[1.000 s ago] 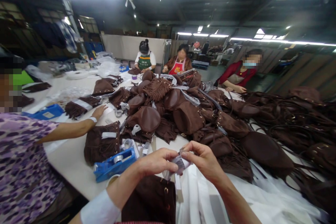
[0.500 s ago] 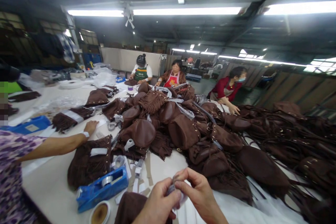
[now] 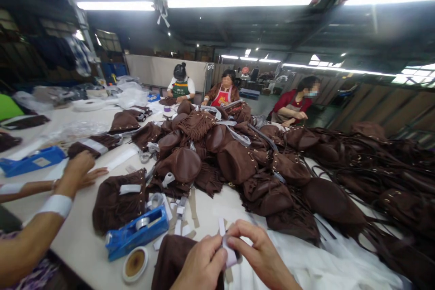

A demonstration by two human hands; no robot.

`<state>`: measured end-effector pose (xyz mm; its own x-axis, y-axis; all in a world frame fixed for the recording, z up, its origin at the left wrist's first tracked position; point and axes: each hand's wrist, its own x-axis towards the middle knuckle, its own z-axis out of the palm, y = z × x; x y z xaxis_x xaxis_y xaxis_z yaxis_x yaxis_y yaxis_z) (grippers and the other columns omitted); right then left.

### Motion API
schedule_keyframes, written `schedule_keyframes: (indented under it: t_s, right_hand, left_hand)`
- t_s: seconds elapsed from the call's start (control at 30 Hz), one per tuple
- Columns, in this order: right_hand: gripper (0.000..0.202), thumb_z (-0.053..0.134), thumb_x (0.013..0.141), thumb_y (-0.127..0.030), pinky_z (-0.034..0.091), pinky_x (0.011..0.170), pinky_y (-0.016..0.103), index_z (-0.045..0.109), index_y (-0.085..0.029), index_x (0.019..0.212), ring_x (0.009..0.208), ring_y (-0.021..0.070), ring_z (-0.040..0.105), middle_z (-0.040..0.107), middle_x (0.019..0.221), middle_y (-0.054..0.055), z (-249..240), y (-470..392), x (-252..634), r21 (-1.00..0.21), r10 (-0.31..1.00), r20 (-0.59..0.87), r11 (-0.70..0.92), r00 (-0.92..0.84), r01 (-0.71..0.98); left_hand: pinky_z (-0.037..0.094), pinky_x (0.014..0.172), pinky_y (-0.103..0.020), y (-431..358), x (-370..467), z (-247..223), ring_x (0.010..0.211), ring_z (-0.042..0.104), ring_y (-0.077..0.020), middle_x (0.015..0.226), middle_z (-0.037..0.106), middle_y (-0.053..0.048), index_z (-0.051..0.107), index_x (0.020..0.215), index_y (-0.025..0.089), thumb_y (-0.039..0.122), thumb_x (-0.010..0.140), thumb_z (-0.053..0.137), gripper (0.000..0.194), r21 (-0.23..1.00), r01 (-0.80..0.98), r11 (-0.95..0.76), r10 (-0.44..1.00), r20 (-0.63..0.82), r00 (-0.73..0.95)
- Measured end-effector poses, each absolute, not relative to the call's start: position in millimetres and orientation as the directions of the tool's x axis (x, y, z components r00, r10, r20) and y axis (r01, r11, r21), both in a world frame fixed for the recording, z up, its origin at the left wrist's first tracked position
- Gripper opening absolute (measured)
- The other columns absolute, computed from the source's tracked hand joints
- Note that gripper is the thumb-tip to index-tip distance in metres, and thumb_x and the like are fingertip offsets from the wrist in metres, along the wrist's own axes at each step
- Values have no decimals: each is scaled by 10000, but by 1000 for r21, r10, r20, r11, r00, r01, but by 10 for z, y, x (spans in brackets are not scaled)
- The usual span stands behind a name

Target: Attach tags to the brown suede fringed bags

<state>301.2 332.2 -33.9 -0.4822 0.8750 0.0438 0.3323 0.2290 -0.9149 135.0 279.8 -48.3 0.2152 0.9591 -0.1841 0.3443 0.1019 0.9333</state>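
At the bottom centre my left hand point(image 3: 205, 260) pinches a pale strip point(image 3: 229, 253) wrapped round something small. My right hand point(image 3: 260, 251) closes on the same strip from the other side, its fingertips close to the left ones. What lies inside the strip is hidden. Beneath my left hand is a dark brown suede piece point(image 3: 168, 260). To its left stand a blue tape dispenser point(image 3: 137, 232) and a round roll of tape point(image 3: 135, 264). A brown fringed bag point(image 3: 118, 199) with a white strip lies behind the dispenser.
A large heap of brown bags point(image 3: 238, 158) covers the middle and right of the white table point(image 3: 79, 231). A co-worker's arms point(image 3: 44, 217) reach in from the left, near another blue dispenser point(image 3: 34, 161). Three people are across the table. White sheeting point(image 3: 306, 253) lies at the lower right.
The pale strip now shows more plainly between my hands, one end sticking up. At the left, the co-worker's arm has drawn back and both arms show. The view has shifted slightly.
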Motion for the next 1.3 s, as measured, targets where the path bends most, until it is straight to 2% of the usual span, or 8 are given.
schedule_keyframes:
  t_s: [0.13,0.27,0.47,0.63,0.83,1.07,1.2,1.3]
  right_hand:
    - [190,568,870,-235,411,634,228,650,-197,703,669,143,571,608,671,-5,-456,3208,2946,-848,855,261,425,-448,316]
    - [198,533,893,-215,413,602,214,616,-205,713,636,134,557,593,665,-11,-577,3137,2878,-789,828,397,529,-396,313]
    - [210,540,913,-243,401,624,230,617,-208,720,664,139,562,599,676,-10,-578,3152,2899,-753,794,403,570,-454,328]
    - [205,577,903,-252,359,611,252,613,-211,705,638,138,545,603,645,-20,-489,3184,2903,-659,715,414,663,-564,356]
    - [199,464,940,-199,392,637,261,581,-214,780,694,146,574,631,725,5,-458,3095,2938,-592,610,462,752,-644,289]
    - [182,457,958,-272,469,695,285,631,-239,916,773,176,629,674,796,35,-432,3005,3056,-534,505,514,821,-693,203]
    - [130,517,934,-278,498,674,271,641,-239,936,761,174,628,678,788,37,-515,2929,3102,-557,496,489,810,-717,181]
    - [145,510,939,-298,509,659,274,640,-237,919,731,173,615,654,744,37,-593,2845,3120,-599,538,522,784,-662,166]
  left_hand:
    - [372,840,-325,2736,1343,-461,928,560,-235,979,639,-109,608,915,163,321,906,337,314,839,544,-10,963,-138,231]
    - [371,838,-340,2710,1355,-419,897,553,-231,943,633,-109,574,864,172,277,900,292,303,803,595,-31,958,-145,246]
    - [413,677,-271,2795,1303,-399,748,515,-166,800,574,-20,539,795,183,266,799,348,208,948,252,195,900,-275,338]
    - [373,531,-242,2836,1198,-486,597,437,-132,690,482,9,514,728,177,310,689,419,168,927,103,361,796,-363,484]
    - [328,636,-252,2697,1251,-393,677,382,-133,680,439,23,556,695,163,368,780,476,236,965,30,262,894,-255,367]
    - [381,788,-288,2564,1292,-397,877,463,-203,900,589,-31,676,849,173,319,798,493,240,971,147,187,918,-226,324]
    - [393,777,-280,2480,1232,-397,891,510,-205,911,627,-34,702,916,176,275,845,445,284,961,237,140,886,-229,404]
    - [361,908,-297,2401,1184,-415,1043,517,-243,1096,639,-53,701,1032,209,313,850,524,274,947,319,28,863,-184,470]
